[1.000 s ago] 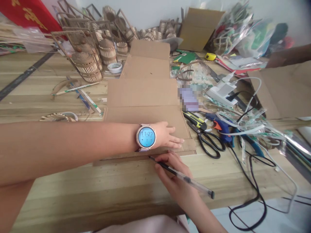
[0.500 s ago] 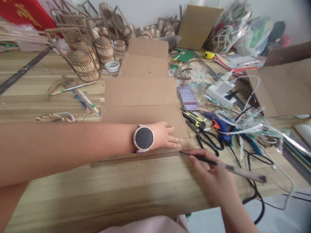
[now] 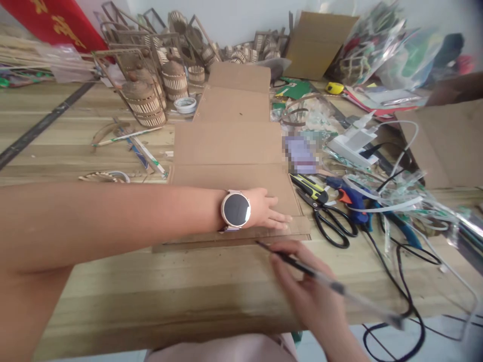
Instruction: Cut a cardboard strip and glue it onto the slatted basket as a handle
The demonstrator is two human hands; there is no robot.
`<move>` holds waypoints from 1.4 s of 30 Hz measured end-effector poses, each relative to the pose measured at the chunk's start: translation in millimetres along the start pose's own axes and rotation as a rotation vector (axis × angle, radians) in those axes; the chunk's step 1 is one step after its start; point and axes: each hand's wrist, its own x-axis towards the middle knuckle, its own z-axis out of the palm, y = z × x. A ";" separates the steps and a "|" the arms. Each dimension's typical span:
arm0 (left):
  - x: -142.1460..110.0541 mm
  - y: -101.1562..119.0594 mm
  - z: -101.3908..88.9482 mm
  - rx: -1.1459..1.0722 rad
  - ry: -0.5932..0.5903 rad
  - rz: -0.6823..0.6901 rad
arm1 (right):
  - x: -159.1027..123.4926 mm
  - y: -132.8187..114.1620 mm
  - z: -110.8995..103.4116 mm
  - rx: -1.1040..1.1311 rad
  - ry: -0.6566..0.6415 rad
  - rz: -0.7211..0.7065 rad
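Observation:
My left hand lies flat with fingers apart on an unfolded brown cardboard sheet, near its close right corner. A round-faced watch sits on that wrist. In my right hand is a pen with a dark front end and a paler rear, slightly blurred. Its tip meets the cardboard's near edge, where a narrow darker strip runs along, just below my left hand. Whether the tip leaves a mark cannot be seen.
On the right lie black-handled scissors, a yellow-green utility knife, a blue glue gun and a white power strip. Bamboo lanterns and a tape roll stand back left. A cardboard box is at the rear.
My right hand and the pen have slid left along the cardboard's near edge. My left hand keeps its place on the sheet; the whole view has shifted slightly.

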 end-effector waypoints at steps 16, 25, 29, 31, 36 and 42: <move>-3.5 4.8 -9.4 0.034 0.014 -0.043 | 13.0 -30.8 65.9 0.095 -0.217 -0.242; -0.1 3.9 -6.1 0.004 0.025 -0.040 | 15.6 -27.2 67.9 0.084 -0.209 -0.269; 2.5 4.1 -7.0 -0.029 0.030 -0.044 | 15.1 -19.4 52.3 0.053 -0.178 -0.211; 1.7 4.8 -7.9 -0.044 -0.003 -0.056 | 13.8 -12.2 38.3 0.010 -0.163 -0.142; 0.1 5.2 -1.2 -0.007 0.039 -0.031 | 9.2 24.3 -18.6 -0.151 -0.092 0.062; 7.2 1.8 11.4 0.004 0.115 -0.010 | 6.5 57.4 -97.9 -0.649 0.254 0.335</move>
